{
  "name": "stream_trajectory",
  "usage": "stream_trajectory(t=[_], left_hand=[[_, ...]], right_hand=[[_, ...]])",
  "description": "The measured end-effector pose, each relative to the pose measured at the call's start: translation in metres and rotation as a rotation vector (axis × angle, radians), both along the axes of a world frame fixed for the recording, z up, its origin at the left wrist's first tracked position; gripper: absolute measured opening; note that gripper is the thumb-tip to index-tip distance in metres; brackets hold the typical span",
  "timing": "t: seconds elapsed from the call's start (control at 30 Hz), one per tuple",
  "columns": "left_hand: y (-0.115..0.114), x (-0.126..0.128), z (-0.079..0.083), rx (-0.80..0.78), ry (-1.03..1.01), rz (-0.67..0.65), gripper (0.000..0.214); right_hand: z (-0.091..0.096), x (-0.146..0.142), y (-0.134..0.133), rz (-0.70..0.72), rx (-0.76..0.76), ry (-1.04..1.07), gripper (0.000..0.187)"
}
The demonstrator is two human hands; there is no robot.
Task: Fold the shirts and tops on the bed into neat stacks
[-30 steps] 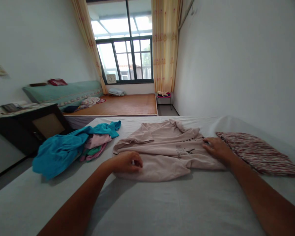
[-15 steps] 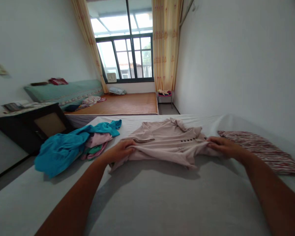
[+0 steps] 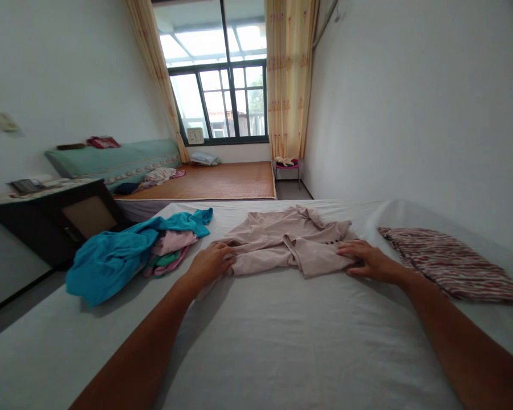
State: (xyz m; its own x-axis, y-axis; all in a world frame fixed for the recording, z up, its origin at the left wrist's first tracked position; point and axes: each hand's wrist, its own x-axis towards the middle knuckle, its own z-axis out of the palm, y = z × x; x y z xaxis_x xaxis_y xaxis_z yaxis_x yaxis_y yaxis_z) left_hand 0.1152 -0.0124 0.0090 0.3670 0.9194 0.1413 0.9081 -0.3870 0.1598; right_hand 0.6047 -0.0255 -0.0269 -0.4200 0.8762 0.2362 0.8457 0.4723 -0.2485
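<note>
A pale pink shirt (image 3: 273,230) with a collar and a short row of dark buttons lies on the white bedsheet (image 3: 308,341), its near edge folded up over itself. At the shirt's left end, my left hand (image 3: 214,263) has its fingers curled down on the fabric. My right hand (image 3: 367,261) rests on the right end near the buttons, fingers spread on the cloth and thumb apart. Left of the shirt, a bright blue garment (image 3: 111,262) lies crumpled against a small pile of pink and green clothes (image 3: 171,250).
A red-and-white striped cloth (image 3: 448,262) lies flat on the right. Beyond the bed stand a second bed with a brown mat (image 3: 235,179) and a stool (image 3: 287,165). A dark cabinet (image 3: 85,213) is at the left, and a wall (image 3: 431,114) runs along the right.
The shirt's near edge, held raised before, is now folded over and lying down. My right hand has moved a little left and its fingers have loosened; my left hand stays at the left end.
</note>
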Motion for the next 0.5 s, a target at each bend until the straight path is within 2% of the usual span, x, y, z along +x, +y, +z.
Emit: stream_trajectory(t=[0.13,0.2,0.3,0.4,0.5], left_hand=[[0.002,-0.014,-0.001,-0.047,0.068,0.031,0.043],[0.002,-0.017,0.002,-0.084,0.114,0.04,0.05],[0.001,-0.017,0.006,-0.127,0.15,0.032,0.055],[-0.001,-0.014,0.009,-0.143,0.162,0.043,0.057],[-0.002,-0.016,0.013,-0.133,0.188,0.06,0.06]], right_hand=[[0.001,-0.023,-0.007,-0.004,0.205,-0.122,0.061],[0.001,-0.043,-0.01,0.063,0.257,-0.142,0.066],[-0.004,-0.073,-0.011,0.157,0.257,-0.113,0.054],[-0.007,-0.087,-0.008,0.152,0.216,0.04,0.033],[0.0,-0.078,-0.004,0.017,0.121,0.308,0.031]])
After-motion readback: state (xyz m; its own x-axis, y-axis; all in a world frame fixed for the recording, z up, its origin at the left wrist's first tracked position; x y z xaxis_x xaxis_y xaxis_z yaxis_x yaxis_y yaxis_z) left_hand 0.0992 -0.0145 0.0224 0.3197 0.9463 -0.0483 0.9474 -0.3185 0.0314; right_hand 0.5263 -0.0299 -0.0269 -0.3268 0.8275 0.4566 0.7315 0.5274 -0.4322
